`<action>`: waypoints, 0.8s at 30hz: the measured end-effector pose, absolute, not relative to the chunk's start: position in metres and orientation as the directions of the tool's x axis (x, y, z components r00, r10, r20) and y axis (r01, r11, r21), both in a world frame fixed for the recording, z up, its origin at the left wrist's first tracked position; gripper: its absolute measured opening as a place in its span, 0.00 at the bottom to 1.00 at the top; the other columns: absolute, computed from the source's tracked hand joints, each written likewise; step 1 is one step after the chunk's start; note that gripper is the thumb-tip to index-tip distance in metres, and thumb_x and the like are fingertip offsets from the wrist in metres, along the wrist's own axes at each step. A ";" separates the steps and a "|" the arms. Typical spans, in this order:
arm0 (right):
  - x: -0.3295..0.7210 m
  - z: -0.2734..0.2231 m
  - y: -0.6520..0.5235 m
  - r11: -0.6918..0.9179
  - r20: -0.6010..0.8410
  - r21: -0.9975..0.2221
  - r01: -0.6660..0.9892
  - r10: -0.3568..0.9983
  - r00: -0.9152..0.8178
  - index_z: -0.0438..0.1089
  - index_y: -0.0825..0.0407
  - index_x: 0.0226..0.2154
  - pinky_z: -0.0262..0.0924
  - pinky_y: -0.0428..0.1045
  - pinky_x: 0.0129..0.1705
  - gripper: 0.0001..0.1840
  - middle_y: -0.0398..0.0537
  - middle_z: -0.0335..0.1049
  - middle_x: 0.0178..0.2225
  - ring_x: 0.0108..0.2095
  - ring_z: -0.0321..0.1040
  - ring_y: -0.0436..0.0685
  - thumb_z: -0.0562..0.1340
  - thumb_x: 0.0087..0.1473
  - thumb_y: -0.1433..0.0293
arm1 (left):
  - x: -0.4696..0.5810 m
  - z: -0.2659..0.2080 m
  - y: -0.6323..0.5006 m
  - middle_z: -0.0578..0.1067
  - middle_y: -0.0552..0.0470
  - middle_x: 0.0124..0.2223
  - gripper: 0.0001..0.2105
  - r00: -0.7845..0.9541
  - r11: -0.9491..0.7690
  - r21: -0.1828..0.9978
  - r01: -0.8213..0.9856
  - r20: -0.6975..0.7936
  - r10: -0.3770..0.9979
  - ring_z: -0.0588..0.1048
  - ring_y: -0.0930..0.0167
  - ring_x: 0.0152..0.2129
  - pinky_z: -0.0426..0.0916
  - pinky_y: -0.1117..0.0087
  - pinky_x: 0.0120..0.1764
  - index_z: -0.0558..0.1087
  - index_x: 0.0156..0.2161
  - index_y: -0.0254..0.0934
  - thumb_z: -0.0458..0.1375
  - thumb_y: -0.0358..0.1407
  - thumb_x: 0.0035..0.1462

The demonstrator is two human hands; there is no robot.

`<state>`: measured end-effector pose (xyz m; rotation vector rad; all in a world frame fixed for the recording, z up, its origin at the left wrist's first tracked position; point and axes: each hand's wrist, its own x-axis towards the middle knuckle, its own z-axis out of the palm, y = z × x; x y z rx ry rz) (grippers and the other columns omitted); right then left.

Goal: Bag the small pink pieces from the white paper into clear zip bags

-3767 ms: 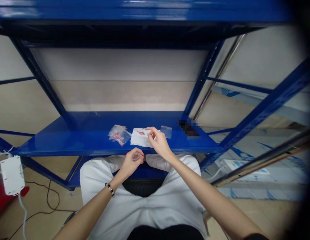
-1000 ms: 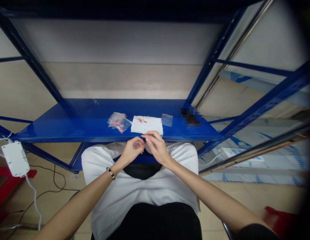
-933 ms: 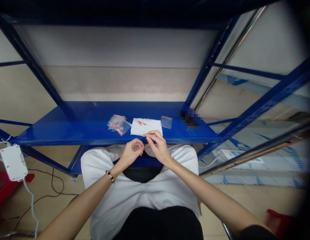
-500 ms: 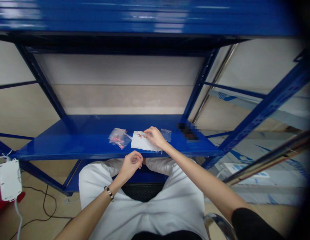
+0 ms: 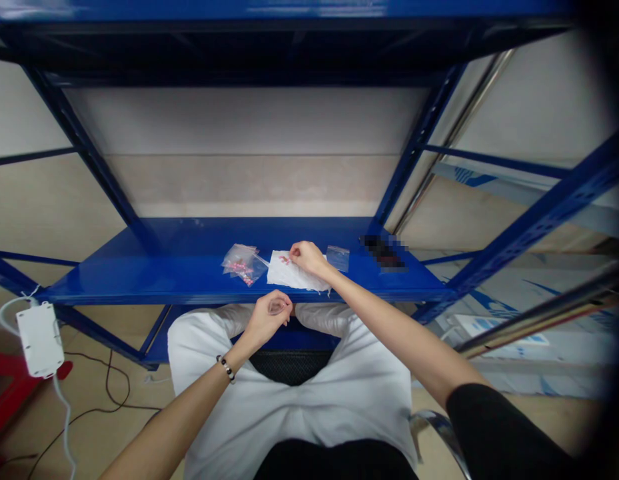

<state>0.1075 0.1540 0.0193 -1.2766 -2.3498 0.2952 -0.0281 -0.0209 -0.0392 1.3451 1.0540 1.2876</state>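
Observation:
My right hand [image 5: 309, 258] is over a white cloth or tissue [image 5: 288, 275], its thumb and fingers pinched together beside a few small reddish pieces [image 5: 284, 260] lying there. Whatever is between those fingertips is too small to make out. Lower down, in front of the shelf edge, my left hand [image 5: 269, 313] is closed, with fingers curled into a ring; something thin may be in it, but I cannot tell what. Left of the cloth lie clear zip bags [image 5: 239, 259] with pink and red bead-like pieces. Another clear zip bag [image 5: 338, 257] lies to the right of my right hand.
The blue metal shelf [image 5: 154, 267] bears these things, and a dark blurred-out object [image 5: 385, 253] lies at its right. Another blue shelf [image 5: 269, 53] hangs overhead. A white box with cables [image 5: 40, 340] is at the left.
The view has shifted slightly, so the shelf appears higher. My right hand's fingers are drawn in more closely over the cloth. My left hand stays curled before the edge.

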 end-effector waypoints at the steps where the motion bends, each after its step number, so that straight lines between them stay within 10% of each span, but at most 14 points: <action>1: 0.106 0.021 0.154 0.547 0.285 -0.387 0.742 0.837 -0.468 0.78 0.53 0.31 0.56 0.44 0.31 0.06 0.50 0.78 0.31 0.32 0.72 0.54 0.63 0.51 0.75 | -0.028 -0.039 -0.021 0.70 0.57 0.23 0.10 0.072 -0.167 0.986 -0.028 0.169 0.983 0.70 0.77 0.17 0.66 0.76 0.23 0.69 0.35 0.35 0.63 0.39 0.52; 24: 0.132 -0.020 -0.009 0.762 0.654 -0.580 0.288 0.647 -0.393 0.73 0.49 0.35 0.64 0.55 0.42 0.06 0.49 0.72 0.34 0.38 0.68 0.58 0.60 0.62 0.68 | -0.037 -0.040 -0.023 0.71 0.56 0.27 0.07 0.152 -0.199 0.980 0.015 0.195 0.969 0.70 0.76 0.22 0.66 0.74 0.29 0.70 0.35 0.34 0.61 0.33 0.51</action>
